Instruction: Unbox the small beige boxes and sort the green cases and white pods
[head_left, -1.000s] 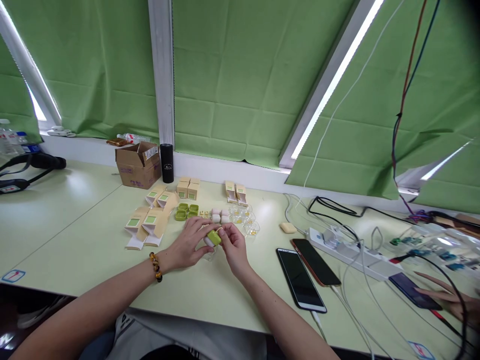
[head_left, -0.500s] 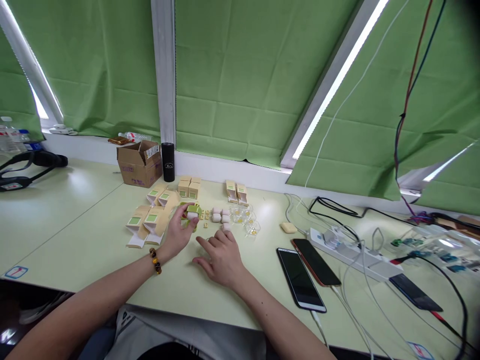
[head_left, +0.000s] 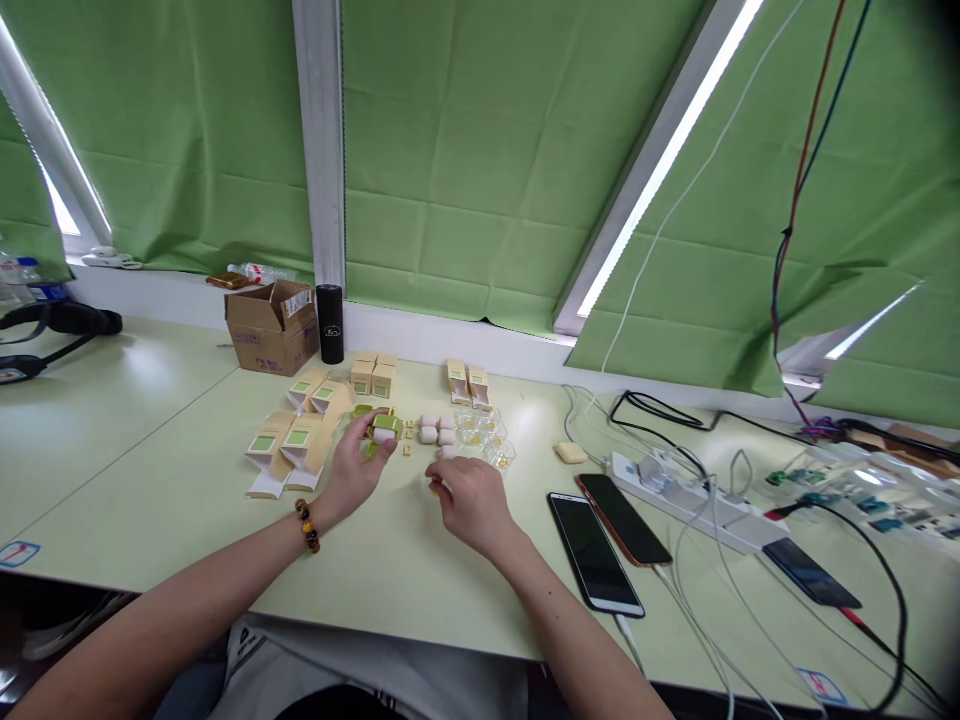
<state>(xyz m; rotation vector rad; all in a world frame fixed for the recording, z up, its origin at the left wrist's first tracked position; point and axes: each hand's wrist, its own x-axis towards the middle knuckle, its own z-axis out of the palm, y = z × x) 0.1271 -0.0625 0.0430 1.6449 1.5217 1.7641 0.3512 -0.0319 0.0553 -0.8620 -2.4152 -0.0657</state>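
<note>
My left hand (head_left: 355, 466) grips a small green-and-white piece (head_left: 385, 430) between thumb and fingers, held a little above the table. My right hand (head_left: 474, 500) is over the table to the right, thumb and fingertips pinched together; what sits in the pinch is too small to make out. Just past the left fingertips lie several tiny yellow pieces (head_left: 407, 450). White and pale pink rounded blocks (head_left: 428, 435) stand between the two hands, with clear plastic cups (head_left: 499, 455) holding yellow bits beyond my right hand. More green parts (head_left: 362, 410) show behind my left hand.
Opened small cartons (head_left: 304, 445) lie left; closed ones (head_left: 373, 375) and two more (head_left: 468, 384) stand behind. A brown cardboard box (head_left: 271, 330) and black cylinder (head_left: 330, 325) are farther back. On the right are two phones (head_left: 596, 555), a power strip (head_left: 675, 500), cables and a yellowish block (head_left: 571, 453).
My right hand has moved right, and its outstretched index finger has drawn in to a pinch. The left hand keeps its hold on the green-and-white piece. The view has shifted slightly.
</note>
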